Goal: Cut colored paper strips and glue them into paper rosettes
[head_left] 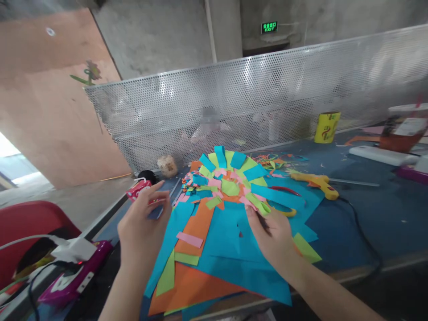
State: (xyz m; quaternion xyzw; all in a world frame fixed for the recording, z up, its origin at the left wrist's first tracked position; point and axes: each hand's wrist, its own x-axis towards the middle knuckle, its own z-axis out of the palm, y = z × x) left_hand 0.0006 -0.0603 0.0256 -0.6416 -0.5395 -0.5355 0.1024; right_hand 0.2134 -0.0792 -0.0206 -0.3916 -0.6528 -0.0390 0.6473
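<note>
My right hand (272,232) pinches the lower right edge of a round paper flower (230,187), thumb in front. Its green centre is ringed by pink and orange pieces, with looped blue and green paper strips standing out around it. To the left, my left hand (143,223) is raised apart from the flower, fingers spread and nothing visible in them. Beneath both lie blue paper sheets (234,258), an orange sheet (190,290) and loose strips, among them a pink strip (189,239). Scissors with a yellow handle (288,212) lie partly hidden behind my right hand.
A yellow glue gun (317,182) with a black cord lies right of the papers. Farther back stand a yellow packet (327,128) and a drink cup (403,129). A perforated metal screen (187,107) borders the table. A purple power strip (76,276) sits at the left edge.
</note>
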